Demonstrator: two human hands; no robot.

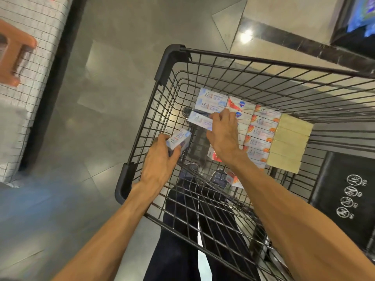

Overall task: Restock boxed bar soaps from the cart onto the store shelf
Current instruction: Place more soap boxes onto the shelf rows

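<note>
Left hand grips a small white-and-blue soap box low in the black wire cart; right hand pinches a second pale box off the stack. Both hands loaded, so either box could slip, or snag the wire rim on the lift. Alongside sit red-marked boxes, orange-marked boxes and plain cream bars. No shelf clearly visible.

A single head-worn wide-angle view looks steeply down from above into a black wire cart, close over it. The cart fills the right and near part; grey floor lies left and far.
</note>
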